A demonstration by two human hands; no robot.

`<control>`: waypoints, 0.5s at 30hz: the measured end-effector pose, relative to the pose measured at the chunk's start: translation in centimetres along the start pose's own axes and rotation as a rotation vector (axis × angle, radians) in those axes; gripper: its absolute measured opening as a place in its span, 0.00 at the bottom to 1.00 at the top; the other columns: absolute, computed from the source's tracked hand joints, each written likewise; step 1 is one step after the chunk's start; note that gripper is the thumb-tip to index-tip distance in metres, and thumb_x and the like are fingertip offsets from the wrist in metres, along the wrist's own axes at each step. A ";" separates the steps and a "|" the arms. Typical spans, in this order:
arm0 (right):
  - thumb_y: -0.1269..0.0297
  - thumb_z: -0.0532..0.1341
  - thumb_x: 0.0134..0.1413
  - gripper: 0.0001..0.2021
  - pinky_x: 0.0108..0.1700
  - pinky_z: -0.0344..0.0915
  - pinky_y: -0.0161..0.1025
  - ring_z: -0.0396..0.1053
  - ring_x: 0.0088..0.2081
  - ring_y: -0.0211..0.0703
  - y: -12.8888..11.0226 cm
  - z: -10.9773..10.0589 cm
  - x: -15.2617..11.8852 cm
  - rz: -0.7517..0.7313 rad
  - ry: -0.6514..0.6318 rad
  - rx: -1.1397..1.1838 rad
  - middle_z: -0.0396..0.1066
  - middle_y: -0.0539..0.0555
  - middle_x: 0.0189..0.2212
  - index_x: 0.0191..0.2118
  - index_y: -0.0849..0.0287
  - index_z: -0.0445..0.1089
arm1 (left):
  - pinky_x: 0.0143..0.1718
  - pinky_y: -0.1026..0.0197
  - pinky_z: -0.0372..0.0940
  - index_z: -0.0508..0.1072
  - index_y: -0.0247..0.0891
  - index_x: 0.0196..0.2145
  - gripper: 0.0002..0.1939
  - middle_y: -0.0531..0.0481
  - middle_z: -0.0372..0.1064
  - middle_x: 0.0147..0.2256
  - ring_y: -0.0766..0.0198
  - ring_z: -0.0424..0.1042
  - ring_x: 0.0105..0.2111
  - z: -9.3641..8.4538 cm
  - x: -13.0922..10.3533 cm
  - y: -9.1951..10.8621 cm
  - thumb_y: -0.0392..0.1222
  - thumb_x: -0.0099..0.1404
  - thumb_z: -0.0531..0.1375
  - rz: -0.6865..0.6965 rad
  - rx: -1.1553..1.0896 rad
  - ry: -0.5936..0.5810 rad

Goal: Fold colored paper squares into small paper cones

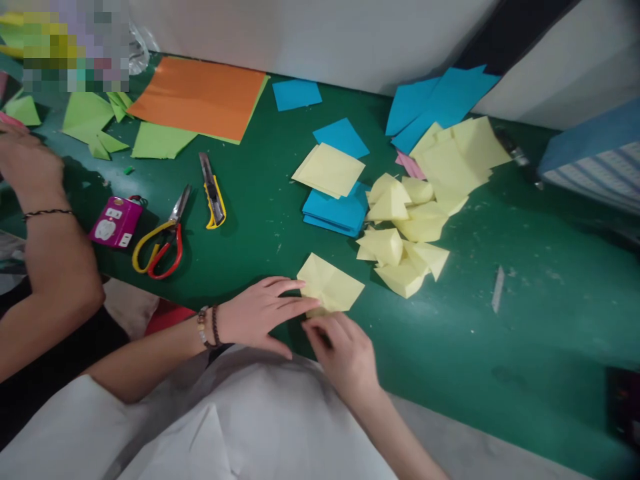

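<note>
A creased yellow paper square (333,283) lies on the green table near its front edge. My left hand (265,308) rests with fingers spread, two fingertips pressing the paper's left side. At the paper's lower edge, my right hand (345,350) is closed, thumb and fingers pinched on that edge. Folded yellow paper pieces (407,233) are heaped to the right of the sheet. Behind it sit a stack of blue paper squares (337,210) and some flat yellow squares (330,170).
Scissors (165,240), a yellow box cutter (213,193) and a purple box (117,221) lie to the left, near a co-worker's arm (50,247). Orange sheets (200,97) and green paper (163,140) are behind. A blade strip (497,289) lies right; a blue box (595,157) stands far right.
</note>
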State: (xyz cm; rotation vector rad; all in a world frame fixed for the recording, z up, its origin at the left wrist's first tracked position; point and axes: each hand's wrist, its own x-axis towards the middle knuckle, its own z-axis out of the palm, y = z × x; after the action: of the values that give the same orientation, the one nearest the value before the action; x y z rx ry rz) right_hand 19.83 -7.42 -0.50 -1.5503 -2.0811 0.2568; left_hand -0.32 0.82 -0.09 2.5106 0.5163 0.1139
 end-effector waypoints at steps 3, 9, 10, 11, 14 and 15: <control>0.73 0.60 0.58 0.09 0.38 0.68 0.36 0.72 0.37 0.41 2.8 -2.0 0.2 0.088 0.170 -0.105 0.75 0.56 0.37 0.44 0.58 0.69 | 0.61 0.47 0.51 0.56 0.38 0.65 0.41 0.42 0.63 0.60 0.48 0.52 0.64 -0.2 0.0 -0.3 0.66 0.63 0.55 0.043 0.022 -0.001; 0.78 0.59 0.55 0.17 0.45 0.67 0.45 0.69 0.47 0.51 7.0 -3.8 0.1 -0.186 -0.003 -0.285 0.71 0.60 0.51 0.49 0.54 0.70 | 0.61 0.49 0.53 0.69 0.42 0.56 0.25 0.48 0.68 0.56 0.50 0.54 0.64 -1.0 0.1 -1.7 0.56 0.67 0.58 0.188 0.074 0.011; 0.78 0.59 0.56 0.17 0.45 0.67 0.45 0.68 0.49 0.51 7.1 -3.7 0.1 -0.222 -0.025 -0.264 0.70 0.60 0.52 0.48 0.53 0.71 | 0.62 0.49 0.52 0.71 0.43 0.54 0.23 0.49 0.69 0.55 0.51 0.54 0.64 -1.1 0.1 -1.9 0.56 0.67 0.58 0.214 0.085 0.018; 0.78 0.60 0.56 0.16 0.46 0.66 0.45 0.68 0.51 0.51 7.2 -3.6 0.0 -0.252 -0.038 -0.238 0.70 0.59 0.53 0.47 0.53 0.72 | 0.62 0.48 0.52 0.72 0.43 0.53 0.22 0.49 0.70 0.55 0.51 0.55 0.64 -1.2 0.2 -2.0 0.56 0.67 0.58 0.235 0.096 0.030; 0.76 0.60 0.56 0.12 0.48 0.66 0.46 0.66 0.53 0.51 6.9 -3.5 -0.1 -0.302 -0.055 -0.160 0.71 0.58 0.52 0.43 0.53 0.74 | 0.63 0.48 0.50 0.73 0.42 0.51 0.22 0.49 0.71 0.53 0.50 0.55 0.64 -1.3 0.5 -1.8 0.58 0.66 0.57 0.257 0.142 0.060; 0.76 0.60 0.57 0.11 0.49 0.66 0.46 0.66 0.54 0.51 6.8 -3.5 -0.2 -0.309 -0.061 -0.139 0.71 0.58 0.52 0.42 0.54 0.75 | 0.63 0.46 0.50 0.73 0.42 0.51 0.23 0.48 0.70 0.54 0.49 0.55 0.64 -1.4 0.5 -1.7 0.59 0.66 0.57 0.247 0.167 0.062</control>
State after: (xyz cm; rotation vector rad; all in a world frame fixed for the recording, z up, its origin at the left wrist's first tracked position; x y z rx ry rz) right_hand 27.34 -5.98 -0.69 -1.2834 -2.3925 0.0475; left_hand -0.67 3.01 0.11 2.7340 0.2464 0.2521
